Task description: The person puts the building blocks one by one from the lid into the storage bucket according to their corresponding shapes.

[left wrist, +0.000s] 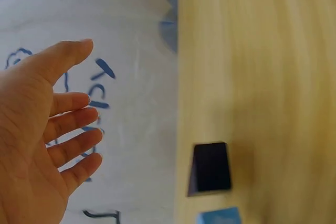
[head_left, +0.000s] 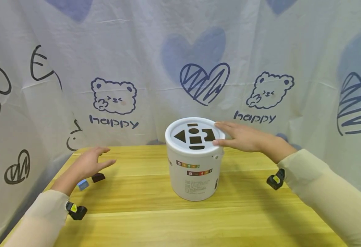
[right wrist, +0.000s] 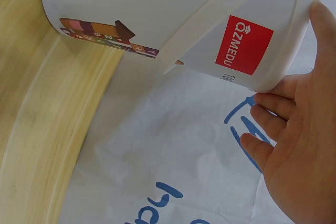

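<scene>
A white bucket (head_left: 195,178) stands upright on the wooden table, its printed sums facing me. Its white lid (head_left: 183,137) has several dark shaped cut-outs, among them a triangle and a circle. My right hand (head_left: 245,137) touches the lid's right rim, thumb toward the front and fingertips farther back. In the right wrist view, the bucket's red label (right wrist: 244,44) is beside that hand's fingers. My left hand (head_left: 89,166) hovers over the table's left side, thumb and fingers spread apart, holding nothing. Close by it lie a black block (head_left: 98,177) and a light blue block (head_left: 83,185).
The yellowish wooden table (head_left: 131,226) has its back edge just behind the bucket. A white curtain (head_left: 155,51) with blue hearts and bear drawings hangs behind and at both sides. A white handle (right wrist: 205,17) runs along the bucket's side.
</scene>
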Action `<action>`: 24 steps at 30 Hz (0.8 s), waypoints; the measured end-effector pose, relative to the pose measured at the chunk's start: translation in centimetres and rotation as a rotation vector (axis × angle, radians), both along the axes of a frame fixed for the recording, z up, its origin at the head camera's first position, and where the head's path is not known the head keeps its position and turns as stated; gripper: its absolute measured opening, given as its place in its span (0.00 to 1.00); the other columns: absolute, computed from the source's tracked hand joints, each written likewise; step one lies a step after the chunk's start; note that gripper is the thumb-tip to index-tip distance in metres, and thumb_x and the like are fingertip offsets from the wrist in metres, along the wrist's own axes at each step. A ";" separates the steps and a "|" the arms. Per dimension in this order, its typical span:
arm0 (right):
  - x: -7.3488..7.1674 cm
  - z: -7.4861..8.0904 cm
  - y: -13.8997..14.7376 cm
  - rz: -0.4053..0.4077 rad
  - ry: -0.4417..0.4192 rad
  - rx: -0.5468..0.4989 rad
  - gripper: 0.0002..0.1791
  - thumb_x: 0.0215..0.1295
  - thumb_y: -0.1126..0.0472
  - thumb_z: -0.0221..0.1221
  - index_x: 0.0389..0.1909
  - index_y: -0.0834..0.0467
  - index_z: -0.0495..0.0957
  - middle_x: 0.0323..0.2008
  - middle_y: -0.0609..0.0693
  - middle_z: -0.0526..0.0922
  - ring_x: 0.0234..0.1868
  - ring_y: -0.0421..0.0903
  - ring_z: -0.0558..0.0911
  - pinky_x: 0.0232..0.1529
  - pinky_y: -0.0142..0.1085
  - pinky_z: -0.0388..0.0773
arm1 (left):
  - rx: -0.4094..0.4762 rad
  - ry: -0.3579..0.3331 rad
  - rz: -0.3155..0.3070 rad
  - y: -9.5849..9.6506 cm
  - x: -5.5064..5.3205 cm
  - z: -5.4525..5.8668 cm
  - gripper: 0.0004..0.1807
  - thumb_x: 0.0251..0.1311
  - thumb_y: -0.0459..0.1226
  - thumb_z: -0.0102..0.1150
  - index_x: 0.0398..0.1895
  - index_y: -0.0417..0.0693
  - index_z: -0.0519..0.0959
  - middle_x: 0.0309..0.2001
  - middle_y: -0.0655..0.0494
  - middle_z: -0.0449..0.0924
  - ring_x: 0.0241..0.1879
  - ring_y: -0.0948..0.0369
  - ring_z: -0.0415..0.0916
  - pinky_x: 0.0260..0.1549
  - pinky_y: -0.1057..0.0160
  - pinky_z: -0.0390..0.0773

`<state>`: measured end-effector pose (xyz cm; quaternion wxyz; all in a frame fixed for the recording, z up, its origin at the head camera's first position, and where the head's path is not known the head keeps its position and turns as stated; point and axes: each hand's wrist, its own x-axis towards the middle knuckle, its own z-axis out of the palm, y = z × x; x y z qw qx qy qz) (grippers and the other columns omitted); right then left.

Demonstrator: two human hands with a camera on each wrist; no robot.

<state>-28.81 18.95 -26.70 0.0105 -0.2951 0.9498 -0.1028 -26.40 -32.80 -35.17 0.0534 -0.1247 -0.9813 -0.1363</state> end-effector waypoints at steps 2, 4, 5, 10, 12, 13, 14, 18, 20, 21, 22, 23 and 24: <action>0.0 0.0 0.0 0.003 0.001 0.000 0.53 0.63 0.24 0.44 0.78 0.54 0.48 0.76 0.56 0.50 0.74 0.60 0.52 0.70 0.60 0.50 | -0.011 -0.003 0.009 -0.5 0.0 -0.6 0.44 0.65 0.60 0.53 0.66 0.30 0.66 0.63 0.27 0.66 0.60 0.32 0.64 0.56 0.32 0.65; 0.0 0.0 0.0 0.006 0.001 -0.003 0.52 0.63 0.24 0.44 0.78 0.54 0.48 0.76 0.56 0.50 0.74 0.60 0.52 0.70 0.60 0.50 | -0.017 -0.011 0.019 -1.0 0.0 -1.3 0.45 0.65 0.61 0.52 0.66 0.28 0.66 0.62 0.26 0.66 0.60 0.31 0.63 0.56 0.32 0.65; 0.0 0.0 0.0 0.006 -0.001 -0.006 0.52 0.63 0.24 0.44 0.78 0.54 0.48 0.76 0.56 0.50 0.74 0.60 0.52 0.70 0.60 0.50 | -0.020 -0.015 0.026 -1.2 -0.1 -1.6 0.46 0.64 0.62 0.52 0.66 0.28 0.66 0.62 0.26 0.66 0.60 0.31 0.63 0.56 0.32 0.65; 0.0 0.0 0.0 -0.007 -0.009 -0.008 0.52 0.63 0.24 0.44 0.78 0.54 0.48 0.76 0.55 0.50 0.74 0.60 0.51 0.70 0.60 0.50 | -0.023 -0.030 0.053 -2.5 -0.2 -3.1 0.47 0.63 0.63 0.53 0.65 0.27 0.67 0.62 0.24 0.65 0.60 0.30 0.61 0.57 0.32 0.64; 0.0 0.0 0.0 -0.014 -0.013 -0.004 0.53 0.62 0.23 0.44 0.78 0.54 0.48 0.76 0.55 0.50 0.74 0.60 0.51 0.70 0.60 0.50 | -0.024 -0.034 0.059 -2.9 -0.2 -3.6 0.46 0.63 0.62 0.54 0.64 0.27 0.67 0.62 0.24 0.64 0.60 0.29 0.61 0.57 0.31 0.64; 0.0 0.0 0.0 -0.016 -0.015 -0.003 0.53 0.62 0.23 0.44 0.78 0.54 0.48 0.76 0.55 0.50 0.74 0.60 0.51 0.70 0.60 0.50 | -0.022 -0.036 0.062 -3.2 -0.2 -3.8 0.45 0.64 0.61 0.55 0.63 0.26 0.67 0.61 0.23 0.64 0.60 0.29 0.61 0.56 0.31 0.64; -0.1 0.0 -0.1 -0.017 -0.018 -0.002 0.54 0.62 0.22 0.44 0.78 0.54 0.47 0.76 0.56 0.50 0.74 0.60 0.51 0.70 0.60 0.50 | -0.023 -0.038 0.063 -3.4 -0.3 -4.0 0.44 0.64 0.59 0.55 0.63 0.26 0.67 0.61 0.22 0.64 0.59 0.29 0.61 0.56 0.31 0.64; -0.1 0.0 -0.1 -0.025 -0.021 0.001 0.54 0.61 0.22 0.43 0.78 0.54 0.47 0.76 0.56 0.50 0.74 0.60 0.51 0.70 0.60 0.50 | -0.028 -0.051 0.078 -4.1 -0.3 -4.8 0.42 0.65 0.56 0.57 0.62 0.24 0.67 0.60 0.21 0.64 0.58 0.28 0.62 0.55 0.31 0.65; -0.1 0.0 -0.1 -0.026 -0.021 0.001 0.54 0.61 0.22 0.43 0.78 0.54 0.47 0.76 0.56 0.49 0.74 0.60 0.51 0.70 0.60 0.49 | -0.030 -0.056 0.090 -4.4 -0.3 -5.2 0.42 0.64 0.56 0.57 0.62 0.24 0.67 0.60 0.21 0.63 0.58 0.28 0.62 0.55 0.31 0.65; -0.1 0.0 -0.1 -0.025 -0.019 0.001 0.54 0.61 0.22 0.43 0.78 0.54 0.47 0.76 0.56 0.49 0.74 0.60 0.51 0.70 0.60 0.50 | -0.031 -0.061 0.097 -4.5 -0.4 -5.4 0.42 0.64 0.56 0.58 0.62 0.23 0.67 0.60 0.20 0.63 0.58 0.28 0.61 0.55 0.31 0.65; -0.1 0.0 -0.1 -0.026 -0.017 -0.002 0.54 0.61 0.22 0.44 0.78 0.54 0.47 0.76 0.55 0.50 0.74 0.60 0.51 0.70 0.60 0.50 | -0.028 -0.063 0.102 -4.7 -0.4 -5.6 0.43 0.64 0.56 0.58 0.62 0.23 0.67 0.60 0.20 0.63 0.58 0.28 0.61 0.55 0.31 0.65; -0.1 -0.1 -0.1 -0.025 -0.012 -0.004 0.54 0.61 0.22 0.44 0.78 0.53 0.47 0.76 0.55 0.50 0.74 0.59 0.52 0.70 0.60 0.50 | -0.027 -0.064 0.105 -4.8 -0.4 -5.8 0.43 0.64 0.56 0.58 0.62 0.23 0.67 0.59 0.20 0.64 0.58 0.28 0.62 0.55 0.31 0.65; -0.1 -0.1 -0.1 -0.025 -0.008 -0.007 0.53 0.61 0.22 0.44 0.78 0.53 0.48 0.76 0.55 0.51 0.74 0.59 0.52 0.70 0.60 0.51 | -0.023 -0.067 0.110 -5.0 -0.4 -6.0 0.43 0.63 0.56 0.59 0.62 0.23 0.66 0.59 0.20 0.64 0.58 0.28 0.62 0.55 0.31 0.65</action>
